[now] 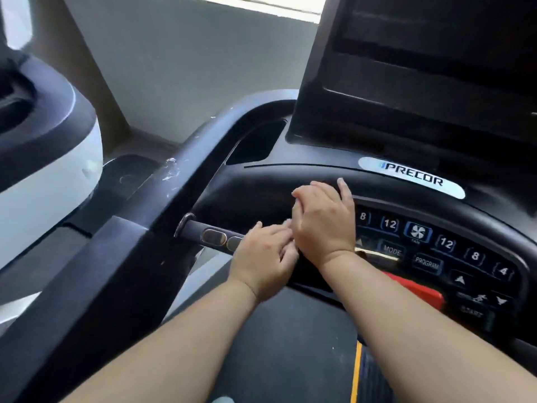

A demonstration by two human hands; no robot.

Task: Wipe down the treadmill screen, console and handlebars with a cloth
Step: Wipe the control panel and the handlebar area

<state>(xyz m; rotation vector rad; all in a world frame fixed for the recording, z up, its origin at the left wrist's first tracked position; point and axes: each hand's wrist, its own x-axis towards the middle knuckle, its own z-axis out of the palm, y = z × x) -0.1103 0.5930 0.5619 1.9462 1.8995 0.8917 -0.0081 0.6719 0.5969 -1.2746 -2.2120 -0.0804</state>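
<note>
The black treadmill console (279, 181) fills the right half of the view, with the dark screen (421, 68) standing above it. My right hand (322, 222) lies palm down on the console's left part, fingers bent, beside the lit button panel (444, 242). My left hand (263, 257) sits just below and left of it. Its blurred fingers touch the right hand and lie over the short grip bar (213, 237) with metal sensor pads. No cloth shows; anything under my right palm is hidden.
A thick black side handlebar (174, 184), scuffed white, runs diagonally on the left. Beyond it stands a neighbouring white and black machine (43, 170). A red stop strip (415, 289) sits under my right forearm. The belt (290, 344) lies below, and a grey wall (189, 68) behind.
</note>
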